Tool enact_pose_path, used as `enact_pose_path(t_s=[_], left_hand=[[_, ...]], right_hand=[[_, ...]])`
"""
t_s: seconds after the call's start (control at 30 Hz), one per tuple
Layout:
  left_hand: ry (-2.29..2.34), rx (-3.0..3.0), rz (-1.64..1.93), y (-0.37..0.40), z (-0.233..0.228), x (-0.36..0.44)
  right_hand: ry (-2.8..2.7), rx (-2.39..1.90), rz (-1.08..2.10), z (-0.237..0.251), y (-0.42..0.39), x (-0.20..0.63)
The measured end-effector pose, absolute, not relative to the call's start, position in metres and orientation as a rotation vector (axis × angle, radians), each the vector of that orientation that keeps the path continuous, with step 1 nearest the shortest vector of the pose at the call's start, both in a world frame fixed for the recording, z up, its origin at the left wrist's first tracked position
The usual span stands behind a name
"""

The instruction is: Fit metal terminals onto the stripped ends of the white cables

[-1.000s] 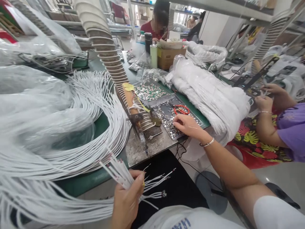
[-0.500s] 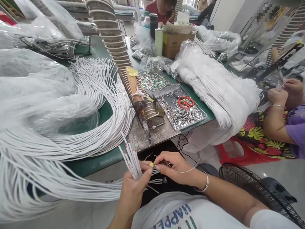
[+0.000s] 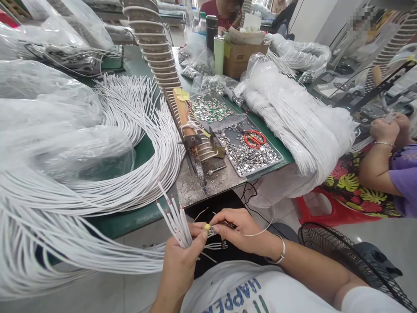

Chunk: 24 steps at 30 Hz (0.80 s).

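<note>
A worker's left hand (image 3: 180, 261) grips a fanned bunch of white cables (image 3: 174, 217) just below the edge of a green workbench (image 3: 130, 219), while the right hand (image 3: 239, 230) pinches a small metal piece (image 3: 213, 229) against the stripped cable ends. On the bench, a tray of metal terminals (image 3: 247, 154) holds red scissors (image 3: 254, 138); a co-worker's hands (image 3: 387, 129) work at far right.

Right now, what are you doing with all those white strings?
The left hand grips a bunch of white cables with bare wire ends. The right hand pinches a small metal piece against one wire tip. On the bench, a tray of more metal pieces holds red scissors. Another person's hands work nearby.
</note>
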<state>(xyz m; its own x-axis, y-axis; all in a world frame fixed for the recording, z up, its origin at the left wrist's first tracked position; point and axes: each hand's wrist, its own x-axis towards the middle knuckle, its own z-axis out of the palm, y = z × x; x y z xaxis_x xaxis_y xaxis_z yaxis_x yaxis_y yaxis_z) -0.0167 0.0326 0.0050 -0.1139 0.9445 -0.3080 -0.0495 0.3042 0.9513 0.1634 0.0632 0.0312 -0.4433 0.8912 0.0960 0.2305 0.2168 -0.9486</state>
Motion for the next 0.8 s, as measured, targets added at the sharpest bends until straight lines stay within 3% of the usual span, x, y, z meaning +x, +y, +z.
enact_pose_path(t_s=[0.23, 0.47, 0.8], left_hand=[[1.497, 0.926, 1.174, 0.044, 0.009, -0.019], [1.498, 1.007, 1.205, 0.060, 0.019, -0.014], [1.494, 1.048, 1.316, 0.079, 0.028, -0.004]], right_hand=[[-1.712, -1.022, 1.319, 0.030, 0.061, 0.169], [-1.753, -0.954, 0.737, 0.034, 0.076, 0.157], [-1.706, -0.949, 0.651, 0.039, 0.089, 0.146]])
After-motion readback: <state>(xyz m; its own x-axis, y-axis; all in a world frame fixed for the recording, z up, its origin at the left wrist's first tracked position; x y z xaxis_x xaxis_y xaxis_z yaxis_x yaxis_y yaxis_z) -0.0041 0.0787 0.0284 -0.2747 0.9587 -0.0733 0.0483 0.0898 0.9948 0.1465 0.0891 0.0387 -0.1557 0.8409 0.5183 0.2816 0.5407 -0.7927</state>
